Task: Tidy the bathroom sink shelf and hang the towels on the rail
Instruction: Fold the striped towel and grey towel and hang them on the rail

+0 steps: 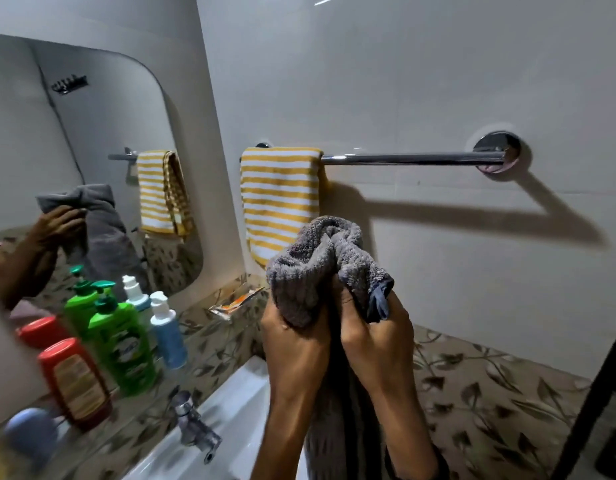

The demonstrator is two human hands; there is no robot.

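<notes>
head view: at the left, bottles (pixel 121 344) stand on the shelf (pixel 213 344) beside the mirror (pixel 92 150), and a striped towel (pixel 280 199) hangs over the left end of the rail (pixel 414 158). my left hand (pixel 296 344) and right hand (pixel 376 337), side by side, each have fingers curled tight into the bunched grey towel (pixel 320 265). it is held up below the rail, clear of it, overlapping the striped towel's lower corner.
</notes>
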